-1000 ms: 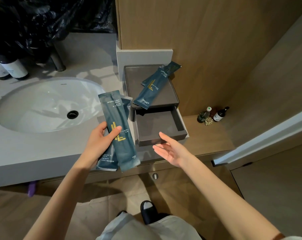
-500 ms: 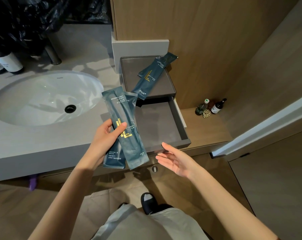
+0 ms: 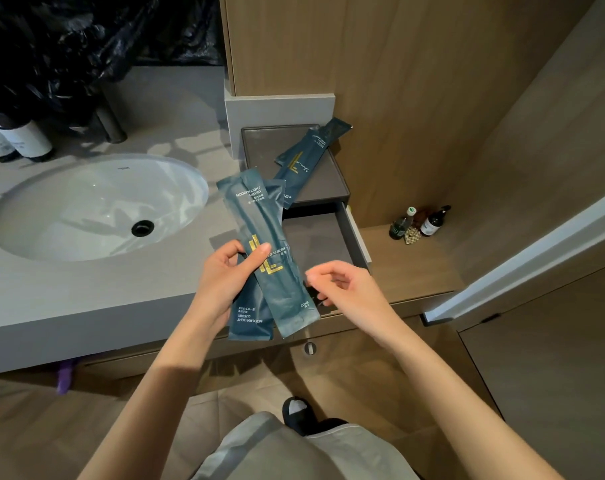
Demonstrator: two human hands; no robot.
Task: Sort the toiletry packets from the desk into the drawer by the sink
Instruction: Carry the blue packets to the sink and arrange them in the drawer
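The fingers (image 3: 259, 252) of my left hand (image 3: 214, 285) are curling round two teal packets (image 3: 259, 216), thumb pressing the front one. Their long axes are running away from me, fanning slightly, over the bench (image 3: 86, 296) edge beside the open drawer (image 3: 315, 244). My right hand (image 3: 346, 289) is hovering just beside the front packet's near end, loosely curled, gripping nothing visible. Two more packets (image 3: 308, 157) are lying diagonally atop the drawer box (image 3: 270, 147), pointing wallward.

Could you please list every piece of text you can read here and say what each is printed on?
"MODERN LIGHT LUXURY": front dark teal foil packet in the left hand, top.
"COMB": same packet, bottom.
"MODERN LIGHT LUXURY", upside down: rear teal packet.
"LIGHT LUXURY": teal packet on the grey drawer box.
Unreadable: bottle labels, white sink's mark.
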